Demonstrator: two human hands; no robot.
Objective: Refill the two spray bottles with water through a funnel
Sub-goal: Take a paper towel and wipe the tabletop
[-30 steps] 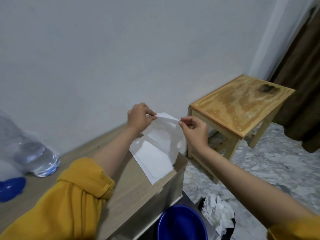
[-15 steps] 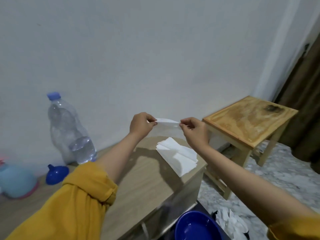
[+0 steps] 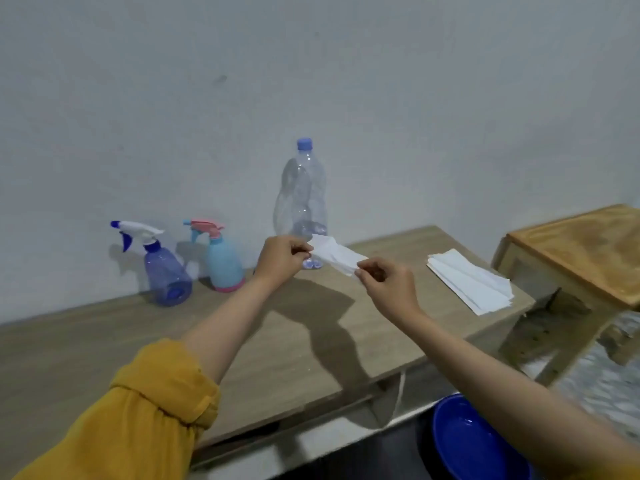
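Above the desk [image 3: 104, 344], the left hand [image 3: 282, 259] and right hand [image 3: 388, 285] each pinch an end of one white tissue [image 3: 334, 256]. Beyond the left hand stand the purple spray bottle [image 3: 162, 271], the light-blue spray bottle [image 3: 221, 263] and a clear water bottle [image 3: 301, 199]. Right of the right hand lies a tissue stack [image 3: 474, 282].

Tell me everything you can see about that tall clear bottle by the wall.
The clear plastic bottle stands upright on the wooden table, close to the wall, right of the light blue spray bottle. It has a blue screw cap, on, a ribbed waisted body and a lobed base. Only a little water seems to sit at the bottom. No hand touches it; the held tissue hides part of its base.
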